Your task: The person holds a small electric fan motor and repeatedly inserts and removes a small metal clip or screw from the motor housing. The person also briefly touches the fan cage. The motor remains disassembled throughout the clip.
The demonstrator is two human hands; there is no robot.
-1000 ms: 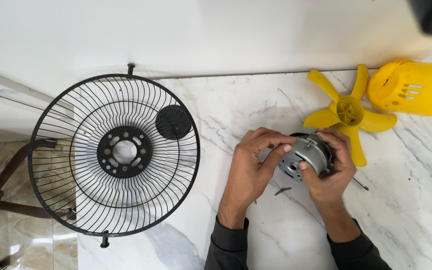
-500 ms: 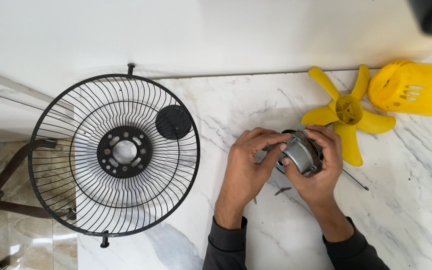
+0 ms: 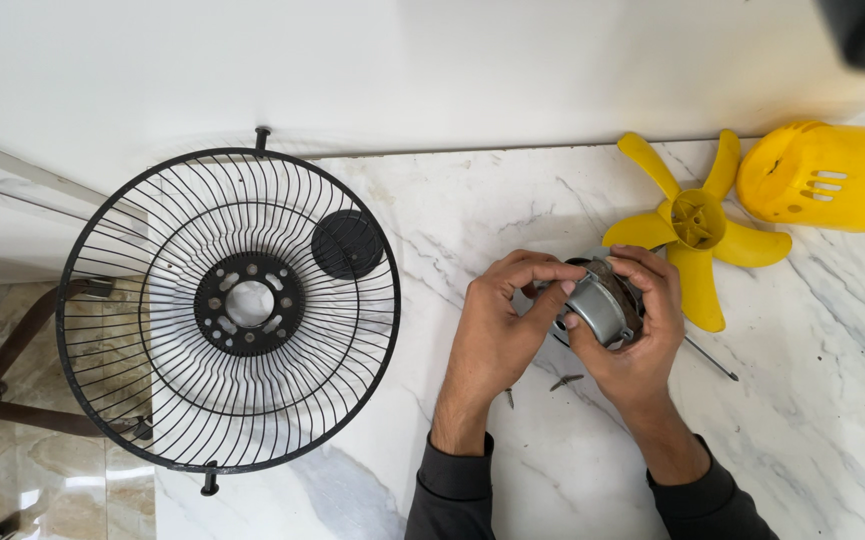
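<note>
**Both hands cradle a small fan motor over the marble top**

Head view: near the centre of the frame, slightly toward 4 o'clock, the fan motor (image 3: 600, 305) sits lifted between both hands above the white marble table (image 3: 812, 420). The right hand (image 3: 642, 330) wraps it from the 3 o'clock side, fingers curled over the top and thumb under, closed on the grey metal housing. The left hand (image 3: 497, 325) meets it from 9 o'clock, fingertips pinched narrow on the near face and rim.

The motor looks like a dense, rigid metal can, probably heavy for its bulk and smooth on its shell, so it seems best held around the barrel as the right hand does, not by any shaft or wires.

At 6 o'clock of the motor, loose screws (image 3: 565, 381) lie on the marble, and a thin metal rod (image 3: 710, 359) pokes out from beneath the right hand toward 4 o'clock. At 1 o'clock of the hands rests the yellow fan blade (image 3: 694, 225), flat, and beyond it at 2 o'clock the yellow motor cover (image 3: 832, 178) lies on its side. Well apart at 9 o'clock, the black wire fan guard (image 3: 229, 305) overhangs the table edge, with a round black cap (image 3: 347, 244) lying inside it.
</note>
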